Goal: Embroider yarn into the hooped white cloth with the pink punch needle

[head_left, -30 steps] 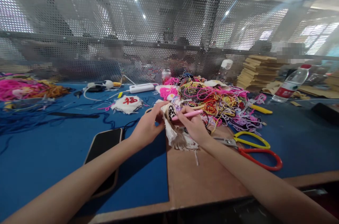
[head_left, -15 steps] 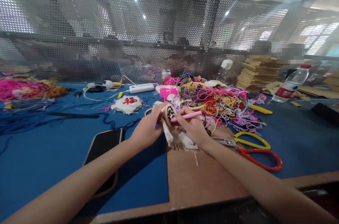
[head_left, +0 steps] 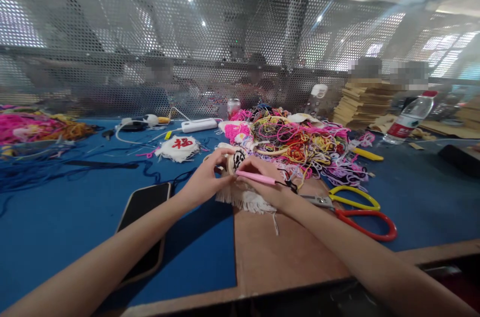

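A white fringed cloth point(head_left: 249, 202) with a black looped-yarn pattern point(head_left: 239, 158) is held up over the brown board, seemingly stretched on a small hoop. My left hand point(head_left: 210, 174) grips its left edge, fingers curled round behind and partly hidden. In my right hand point(head_left: 268, 187) is a pink punch needle point(head_left: 258, 177), tilted slightly, its tip close to the left fingers and the cloth. Black yarn point(head_left: 288, 185) trails from the tool's back end. My right fingers also rest against the cloth's edge.
Big scissors point(head_left: 337, 204) with one yellow and one red handle lie beside my right forearm. A phone point(head_left: 144, 227) is under my left forearm. Beyond the hands sits a tangled yarn heap point(head_left: 300, 142); a white patch with a red character point(head_left: 180, 148) and a water bottle point(head_left: 410, 119) flank it.
The cloth has turned in my hands and its pattern faces more away. My right hand has rolled, so the punch needle's back end dropped from pointing up-right to slightly down-right.
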`<state>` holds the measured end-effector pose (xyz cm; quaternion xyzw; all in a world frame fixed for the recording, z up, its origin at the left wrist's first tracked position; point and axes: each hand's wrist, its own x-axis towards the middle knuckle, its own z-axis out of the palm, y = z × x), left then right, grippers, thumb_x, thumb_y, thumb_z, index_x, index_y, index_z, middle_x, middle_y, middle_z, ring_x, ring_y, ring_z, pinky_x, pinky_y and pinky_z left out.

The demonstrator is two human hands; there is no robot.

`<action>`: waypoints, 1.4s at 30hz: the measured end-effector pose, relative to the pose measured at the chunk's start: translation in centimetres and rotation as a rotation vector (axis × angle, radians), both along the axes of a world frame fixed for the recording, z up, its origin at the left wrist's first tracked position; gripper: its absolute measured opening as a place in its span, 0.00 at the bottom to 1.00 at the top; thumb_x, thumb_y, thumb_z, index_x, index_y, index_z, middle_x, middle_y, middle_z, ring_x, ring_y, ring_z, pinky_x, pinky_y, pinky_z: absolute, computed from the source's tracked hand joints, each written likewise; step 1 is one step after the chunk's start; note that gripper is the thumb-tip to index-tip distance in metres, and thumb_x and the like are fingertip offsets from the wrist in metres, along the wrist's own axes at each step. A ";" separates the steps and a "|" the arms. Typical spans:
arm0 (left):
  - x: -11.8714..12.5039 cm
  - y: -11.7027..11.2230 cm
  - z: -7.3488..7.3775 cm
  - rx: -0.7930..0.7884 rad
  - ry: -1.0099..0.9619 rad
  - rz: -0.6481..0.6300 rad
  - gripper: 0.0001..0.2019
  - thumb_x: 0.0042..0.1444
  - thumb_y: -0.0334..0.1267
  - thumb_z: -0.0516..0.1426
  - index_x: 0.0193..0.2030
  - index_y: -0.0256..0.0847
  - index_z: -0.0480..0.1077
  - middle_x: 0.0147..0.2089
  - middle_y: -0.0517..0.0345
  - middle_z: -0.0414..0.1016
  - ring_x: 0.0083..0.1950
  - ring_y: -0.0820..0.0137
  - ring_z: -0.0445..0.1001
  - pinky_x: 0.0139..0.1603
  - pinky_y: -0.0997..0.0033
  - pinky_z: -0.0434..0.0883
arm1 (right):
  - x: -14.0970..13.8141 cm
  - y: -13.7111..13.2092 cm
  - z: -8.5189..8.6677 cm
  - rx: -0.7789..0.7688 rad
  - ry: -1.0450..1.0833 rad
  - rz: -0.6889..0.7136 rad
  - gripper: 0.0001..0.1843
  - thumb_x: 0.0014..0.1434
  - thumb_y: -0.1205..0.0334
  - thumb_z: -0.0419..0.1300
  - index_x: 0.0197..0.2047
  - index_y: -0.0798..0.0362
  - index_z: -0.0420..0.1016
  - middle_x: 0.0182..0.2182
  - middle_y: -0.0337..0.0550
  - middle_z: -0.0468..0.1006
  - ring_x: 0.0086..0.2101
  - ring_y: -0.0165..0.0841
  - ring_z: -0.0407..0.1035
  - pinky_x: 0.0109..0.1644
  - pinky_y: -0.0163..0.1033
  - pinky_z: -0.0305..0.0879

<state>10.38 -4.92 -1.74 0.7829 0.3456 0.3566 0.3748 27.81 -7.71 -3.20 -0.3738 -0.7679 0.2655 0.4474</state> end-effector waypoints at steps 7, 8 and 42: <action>-0.2 0.1 -0.7 -0.011 0.026 -0.018 0.23 0.49 0.34 0.56 0.53 0.40 0.56 0.32 0.61 0.68 0.35 0.71 0.68 0.38 0.70 0.66 | -0.2 0.4 -0.7 0.075 -0.082 0.019 0.04 0.58 0.63 0.51 0.35 0.49 0.66 0.33 0.39 0.69 0.36 0.31 0.64 0.42 0.38 0.60; -0.2 0.1 -0.7 -0.009 0.034 -0.018 0.23 0.49 0.34 0.56 0.53 0.40 0.56 0.33 0.60 0.68 0.35 0.71 0.68 0.38 0.70 0.66 | -0.2 0.3 -0.7 0.078 -0.102 0.012 0.03 0.58 0.63 0.52 0.35 0.50 0.66 0.33 0.39 0.70 0.35 0.31 0.64 0.41 0.38 0.60; -0.4 0.8 -1.8 0.038 0.091 -0.016 0.24 0.46 0.26 0.50 0.52 0.40 0.59 0.45 0.56 0.68 0.30 0.76 0.67 0.29 0.78 0.65 | 0.1 0.7 -0.9 0.122 -0.116 -0.087 0.06 0.62 0.61 0.46 0.37 0.51 0.62 0.35 0.41 0.65 0.37 0.31 0.62 0.42 0.38 0.58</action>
